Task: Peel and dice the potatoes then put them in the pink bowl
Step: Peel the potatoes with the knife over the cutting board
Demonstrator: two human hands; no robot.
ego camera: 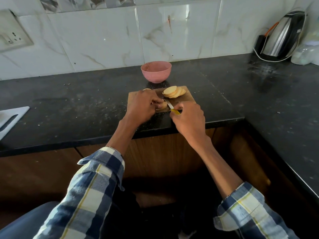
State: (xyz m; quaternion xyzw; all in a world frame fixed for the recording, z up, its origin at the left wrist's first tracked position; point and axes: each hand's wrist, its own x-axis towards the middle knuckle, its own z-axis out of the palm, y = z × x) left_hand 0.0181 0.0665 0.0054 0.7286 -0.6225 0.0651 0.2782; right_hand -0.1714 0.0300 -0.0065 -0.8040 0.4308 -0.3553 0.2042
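Pale peeled potato slices point(174, 91), round, fanned in an overlapping stack at the far right of a brown wooden cutting board point(189, 99) on the dark desk. Nearer the board's front edge, a smaller potato piece point(163, 105), mostly hidden under the left hand point(143, 105) pressing on it with curled fingers. Against that piece, a small knife point(170, 106): thin steel blade angled toward the far left, yellow handle gripped by the right hand point(189, 118). Beyond the board, just apart from its far edge, an upright pink bowl point(156, 71), contents not discernible.
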